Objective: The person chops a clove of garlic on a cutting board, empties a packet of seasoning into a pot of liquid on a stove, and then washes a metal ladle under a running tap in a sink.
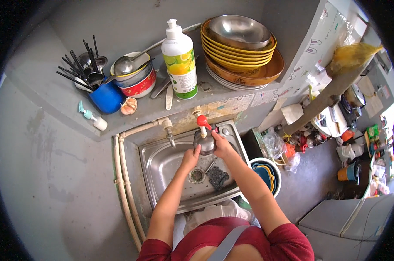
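A dark, shiny rounded metal vessel (206, 143) is held between both hands under the red-handled faucet (203, 122). My left hand (191, 158) grips its lower left side with the thumb up. On its right side, my right hand (221, 143) holds the rim. The vessel's far part is partly hidden by the faucet. Below the hands, the stainless steel sink (171, 169) has a drain (197, 175), with a dark scouring pad (218, 178) and a small metal-coloured stick-like piece (210, 166) beside it.
Above the sink, a ledge (144, 109) bears a detergent bottle (180, 62), stacked yellow-rimmed bowls (236, 60), a blue utensil cup (106, 98), garlic (129, 106) and a pump bottle (97, 122). A metal tap (171, 137) stands left of the faucet. A white bucket (278, 182) adjoins the sink's right side.
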The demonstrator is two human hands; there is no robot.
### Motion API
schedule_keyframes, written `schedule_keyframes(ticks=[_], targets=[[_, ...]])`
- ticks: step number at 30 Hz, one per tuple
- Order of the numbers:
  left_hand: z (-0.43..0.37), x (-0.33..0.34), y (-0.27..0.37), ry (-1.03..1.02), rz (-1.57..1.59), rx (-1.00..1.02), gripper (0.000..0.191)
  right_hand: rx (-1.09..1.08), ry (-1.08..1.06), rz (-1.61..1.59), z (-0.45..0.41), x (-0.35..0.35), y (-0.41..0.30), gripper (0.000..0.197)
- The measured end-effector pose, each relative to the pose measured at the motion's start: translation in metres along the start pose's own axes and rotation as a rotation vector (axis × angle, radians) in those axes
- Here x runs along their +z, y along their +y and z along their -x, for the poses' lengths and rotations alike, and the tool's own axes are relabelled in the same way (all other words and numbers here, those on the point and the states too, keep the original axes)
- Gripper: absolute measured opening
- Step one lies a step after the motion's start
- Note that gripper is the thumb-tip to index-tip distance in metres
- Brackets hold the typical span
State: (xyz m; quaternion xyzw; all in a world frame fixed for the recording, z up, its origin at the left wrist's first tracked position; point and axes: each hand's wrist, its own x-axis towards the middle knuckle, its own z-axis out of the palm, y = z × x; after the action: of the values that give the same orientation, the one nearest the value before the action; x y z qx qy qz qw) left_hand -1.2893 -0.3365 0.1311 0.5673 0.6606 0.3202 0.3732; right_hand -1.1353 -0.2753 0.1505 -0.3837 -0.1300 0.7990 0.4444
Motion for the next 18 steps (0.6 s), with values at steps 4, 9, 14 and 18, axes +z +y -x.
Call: schedule_keyframes(ticks=[4,9,14,18], targets=[[-0.001,-0.007,0.011,-0.045,0.035,-0.005,0.067,0.081,0.074,0.015,0.009,-0.007,-0.024,0.03],[-0.002,-0.017,-0.002,0.021,0.028,-0.003,0.067,-0.081,0.111,0.6,0.002,-0.028,-0.03,0.026],[-0.004,-0.005,-0.008,0.015,-0.032,0.119,0.063,0.053,0.026,0.367,0.002,-0.011,-0.011,0.027],[0.0,-0.007,-0.004,0.003,-0.044,0.103,0.06,0.066,0.155,0.21,0.005,-0.005,-0.01,0.027]])
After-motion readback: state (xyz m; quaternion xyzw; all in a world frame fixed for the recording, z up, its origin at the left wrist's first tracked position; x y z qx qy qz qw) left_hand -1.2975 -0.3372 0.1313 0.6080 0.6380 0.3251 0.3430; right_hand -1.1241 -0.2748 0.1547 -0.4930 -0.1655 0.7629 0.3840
